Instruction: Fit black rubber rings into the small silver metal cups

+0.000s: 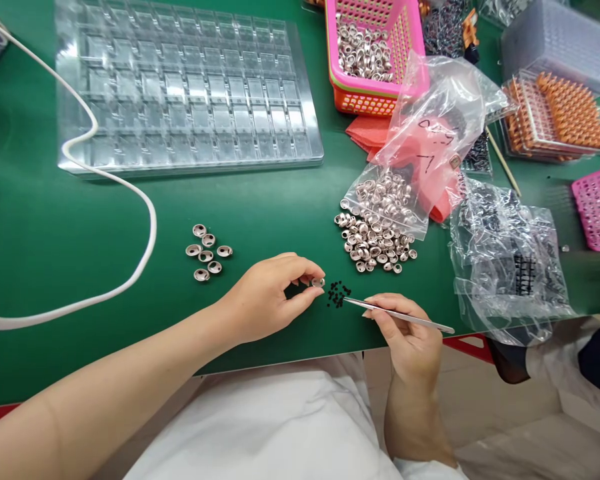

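Note:
My left hand (275, 293) pinches a small silvery metal cup (318, 283) between thumb and fingertips, just above the green table. In my right hand (405, 327) is a pair of metal tweezers (405, 315), with its tips at a little cluster of tiny black pieces (337, 293). Whether the tips hold a piece is too small to tell. Several similar metal cups (206, 255) lie apart to the left of my left hand. A larger pile of these metal cups (375, 243) spills from a clear plastic bag (430, 127) with handwriting, beyond my right hand.
A clear compartment tray (190, 162) lies at the back left, with a white cable (150, 220) curving beside it. A pink basket (333, 47) holds more metal cups. On the right are a crumpled plastic bag (495, 267), orange parts (575, 110) and another pink basket (597, 207).

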Motion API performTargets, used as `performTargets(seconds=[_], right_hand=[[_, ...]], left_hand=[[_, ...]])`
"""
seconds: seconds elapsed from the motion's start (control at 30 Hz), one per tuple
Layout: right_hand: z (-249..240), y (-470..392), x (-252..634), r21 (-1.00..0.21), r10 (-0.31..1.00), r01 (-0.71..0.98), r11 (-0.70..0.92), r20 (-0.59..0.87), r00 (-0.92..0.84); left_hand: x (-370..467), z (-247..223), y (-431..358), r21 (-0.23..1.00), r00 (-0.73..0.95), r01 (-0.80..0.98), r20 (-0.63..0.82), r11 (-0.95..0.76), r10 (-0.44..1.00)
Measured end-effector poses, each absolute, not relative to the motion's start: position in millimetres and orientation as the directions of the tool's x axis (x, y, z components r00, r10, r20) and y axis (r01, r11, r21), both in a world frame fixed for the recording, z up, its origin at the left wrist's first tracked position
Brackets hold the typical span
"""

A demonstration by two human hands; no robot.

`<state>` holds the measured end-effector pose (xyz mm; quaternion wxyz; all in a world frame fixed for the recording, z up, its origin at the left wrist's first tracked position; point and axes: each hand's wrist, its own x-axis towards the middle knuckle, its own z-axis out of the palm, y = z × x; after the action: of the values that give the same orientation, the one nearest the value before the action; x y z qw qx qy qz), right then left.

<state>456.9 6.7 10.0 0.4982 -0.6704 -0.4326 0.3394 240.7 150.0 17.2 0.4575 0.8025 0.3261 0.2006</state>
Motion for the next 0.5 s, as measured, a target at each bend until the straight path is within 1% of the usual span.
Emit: performTargets(seconds=[0.2, 0.5], right_hand=[[9.6, 8.5, 453.1, -0.939, 0.907, 0.311, -0.145, 0.000, 0.422], [6.3, 8.9, 454.1, -0.944, 0.927, 0.316, -0.094, 0.032, 0.373]], left_hand=[[240.8, 17.4, 150.8, 0.867, 0.711, 0.326, 0.038, -0.377, 0.702], [240.9, 17.7, 150.8, 0.864, 0.710, 0.324, 0.048, -0.386, 0.702]])
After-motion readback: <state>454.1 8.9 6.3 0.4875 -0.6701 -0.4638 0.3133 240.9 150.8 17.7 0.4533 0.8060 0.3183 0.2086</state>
